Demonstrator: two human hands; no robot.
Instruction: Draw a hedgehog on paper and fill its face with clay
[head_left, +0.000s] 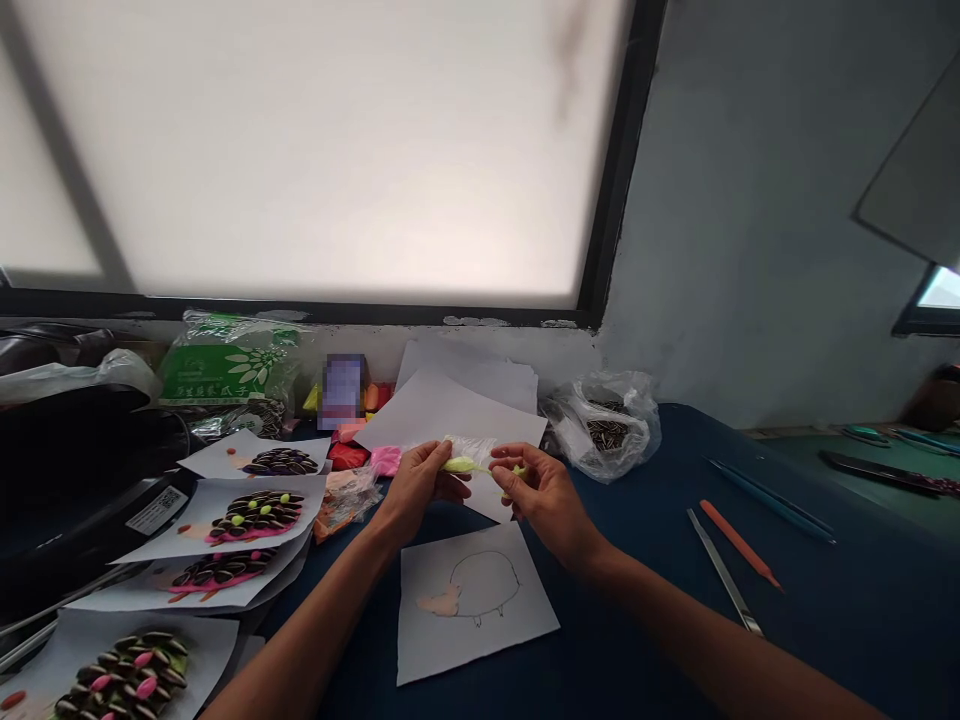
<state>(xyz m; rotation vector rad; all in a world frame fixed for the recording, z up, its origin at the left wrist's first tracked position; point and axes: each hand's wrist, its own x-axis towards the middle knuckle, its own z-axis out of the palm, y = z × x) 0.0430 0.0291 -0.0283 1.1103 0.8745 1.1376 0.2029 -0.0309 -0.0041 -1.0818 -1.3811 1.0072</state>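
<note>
Between my two hands a piece of yellow-green modelling clay [461, 465] is stretched into a thin strand. My left hand [420, 485] pinches its thicker end between thumb and fingers. The other end is in the closed fingers of my right hand [541, 495], partly hidden by them. Below the hands lies a sheet of white paper [525, 630] with a pencil outline of a hedgehog, its face area covered in peach colour. Behind the hands are a clear plastic wrapper [472, 450] and more white sheets [450, 405].
At left lie several hedgehog pictures [259, 515] covered with sunflower seeds. A green seed bag [229, 365] and pink clay [386, 460] stand behind. A clear bag of seeds [607, 430] is at back right. Right, an orange tool [739, 542], a metal blade [724, 572] and blue tweezers [772, 500] lie on the dark cloth.
</note>
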